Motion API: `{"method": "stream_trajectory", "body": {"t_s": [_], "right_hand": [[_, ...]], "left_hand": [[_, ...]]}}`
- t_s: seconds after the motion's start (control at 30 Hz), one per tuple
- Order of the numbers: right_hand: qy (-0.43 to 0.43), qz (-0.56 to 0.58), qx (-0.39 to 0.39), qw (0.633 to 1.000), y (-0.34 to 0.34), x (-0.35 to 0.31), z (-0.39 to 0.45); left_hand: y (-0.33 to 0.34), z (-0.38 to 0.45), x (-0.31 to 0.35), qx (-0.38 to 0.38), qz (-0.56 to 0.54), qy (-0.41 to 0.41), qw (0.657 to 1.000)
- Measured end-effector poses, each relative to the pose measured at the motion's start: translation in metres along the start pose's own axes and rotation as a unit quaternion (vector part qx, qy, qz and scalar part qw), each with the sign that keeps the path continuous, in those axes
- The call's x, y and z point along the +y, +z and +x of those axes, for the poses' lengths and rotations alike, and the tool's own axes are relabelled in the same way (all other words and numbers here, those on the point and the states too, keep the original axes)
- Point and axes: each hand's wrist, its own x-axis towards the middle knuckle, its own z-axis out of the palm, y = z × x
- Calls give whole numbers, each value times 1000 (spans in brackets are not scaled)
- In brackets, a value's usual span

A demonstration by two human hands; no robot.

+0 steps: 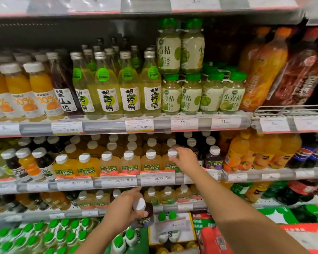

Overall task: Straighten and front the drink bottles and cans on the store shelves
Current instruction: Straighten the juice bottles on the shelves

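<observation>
In the head view, the dark purple juice bottle with a white cap (143,210) tilts cap-up, in front of and below the middle shelf's price rail (117,182). The left hand (126,208) curls its fingers around its neck and body. The right hand (184,157) reaches above that rail, fingertips pinching the white cap of an upright yellow juice bottle (171,162) in the front row.

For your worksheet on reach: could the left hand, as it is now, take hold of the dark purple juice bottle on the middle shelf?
Probably not: the left hand already grips a dark bottle, and the right hand sits just left of the purple bottle.
</observation>
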Motion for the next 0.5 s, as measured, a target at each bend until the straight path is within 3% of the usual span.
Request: {"method": "stream_trajectory", "body": {"t_s": [0.2, 0.33, 0.5], "right_hand": [[-6, 15, -24, 1000, -10, 2, -14], [-23, 105, 40, 993, -15, 9, -61], [-86, 252, -111, 958, -17, 14, -120]], "left_hand": [[-12, 11, 36, 39, -19, 25, 999], [-19, 21, 63, 80, -50, -21, 995], [-19, 47, 95, 102, -91, -14, 991]]}}
